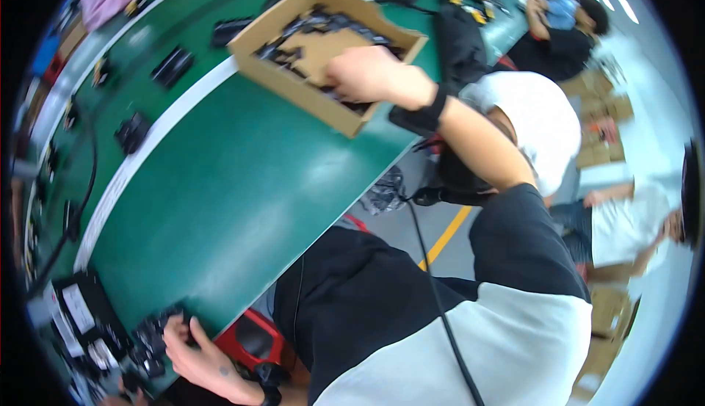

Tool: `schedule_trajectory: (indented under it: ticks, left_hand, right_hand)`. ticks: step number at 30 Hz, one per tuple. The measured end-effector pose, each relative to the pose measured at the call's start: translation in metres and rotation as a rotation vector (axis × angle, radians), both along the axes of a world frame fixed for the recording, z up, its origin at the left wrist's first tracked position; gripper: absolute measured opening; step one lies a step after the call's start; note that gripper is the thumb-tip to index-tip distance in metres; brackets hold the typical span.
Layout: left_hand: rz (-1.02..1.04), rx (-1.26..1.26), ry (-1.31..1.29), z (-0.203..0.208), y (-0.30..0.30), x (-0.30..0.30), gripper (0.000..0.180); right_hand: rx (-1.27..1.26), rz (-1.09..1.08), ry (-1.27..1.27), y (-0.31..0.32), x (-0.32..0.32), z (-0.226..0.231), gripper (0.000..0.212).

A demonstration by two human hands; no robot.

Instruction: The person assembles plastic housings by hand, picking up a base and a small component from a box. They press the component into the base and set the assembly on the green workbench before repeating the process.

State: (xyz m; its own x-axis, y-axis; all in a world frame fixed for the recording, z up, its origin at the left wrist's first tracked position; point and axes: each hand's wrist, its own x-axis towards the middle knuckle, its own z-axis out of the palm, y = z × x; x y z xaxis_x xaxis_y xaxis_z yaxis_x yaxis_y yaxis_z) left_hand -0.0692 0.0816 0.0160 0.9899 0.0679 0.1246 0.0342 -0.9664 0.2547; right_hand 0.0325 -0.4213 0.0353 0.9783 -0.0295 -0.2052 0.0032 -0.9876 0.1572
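Observation:
My right hand [378,74] reaches into a shallow cardboard box [294,92] at the far side of the green table. Its fingers are closed and point down among small black parts [323,23] lying along the box's sides. Whatever they grip is hidden, and the hand is slightly blurred. At the lower left, my left hand [202,358] lies by the table edge, thumb apart from the fingers. Its fingertips are beside or touching a black device [152,332]; overlap hides which. Both wrists wear black bands.
A black box with white labels [82,309] stands at the lower left. Several black devices [172,66] sit along the strip beyond the white line. A person in a white cap [532,123] is close on my right. A black cable [433,281] hangs across my front.

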Motion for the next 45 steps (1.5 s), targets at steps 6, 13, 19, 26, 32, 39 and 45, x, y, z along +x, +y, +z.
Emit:
schedule_trajectory:
  ticks: [6, 13, 19, 26, 32, 39, 45]
  left_hand:
    - [-0.257, -0.094, -0.187, -0.014, -0.021, 0.022, 0.026]
    - [-0.549, -0.52, -0.311, -0.021, -0.076, 0.059, 0.028]
    - [-0.948, -0.126, -0.397, -0.008, -0.026, 0.08, 0.032]
    - [-0.547, -0.291, -0.115, -0.013, -0.052, 0.043, 0.047]
    - [-0.348, -0.453, -0.081, -0.029, -0.056, 0.033, 0.045]
    - [-0.473, -0.496, -0.226, -0.043, -0.059, 0.037, 0.046]
    - [-0.452, -0.491, -0.246, -0.047, -0.059, 0.037, 0.047]
  right_hand:
    - [0.198, 0.069, -0.534, 0.023, -0.026, 0.022, 0.02]
    - [0.347, 0.346, -0.465, 0.145, -0.053, 0.002, 0.016]
    - [0.355, 0.365, -0.22, 0.184, -0.052, -0.048, 0.006]
    - [0.578, 0.42, -0.245, 0.137, -0.072, -0.028, 0.026]
    - [0.753, 0.402, -0.16, 0.159, -0.052, -0.002, 0.015]
    - [0.744, 0.71, -0.207, 0.218, -0.013, 0.008, 0.015]
    - [0.66, 0.735, -0.151, 0.227, -0.008, 0.003, 0.015]
